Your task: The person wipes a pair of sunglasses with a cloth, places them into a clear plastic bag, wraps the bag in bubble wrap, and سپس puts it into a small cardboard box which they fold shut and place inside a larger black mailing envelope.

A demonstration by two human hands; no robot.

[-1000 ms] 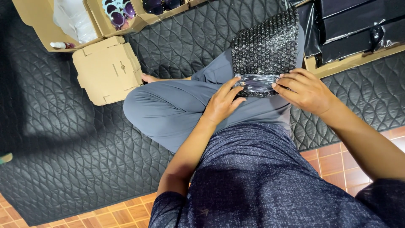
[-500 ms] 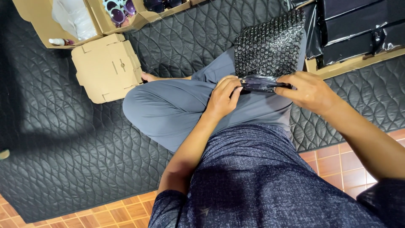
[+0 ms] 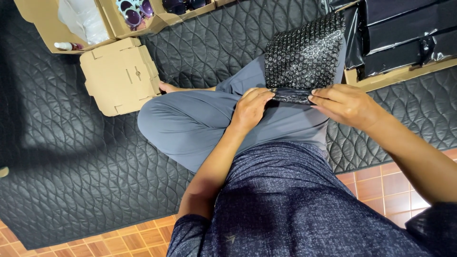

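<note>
I see a knobbly bubble wrap [image 3: 304, 52] sheet on my lap, its near edge rolled around something dark. My left hand [image 3: 252, 109] and right hand [image 3: 345, 104] pinch that roll from either end, fingers curled shut. Sunglasses [image 3: 133, 12] fill a cardboard tray [image 3: 112, 21]; a folded box [image 3: 121, 76] lies on the quilted mat [image 3: 71, 166].
</note>
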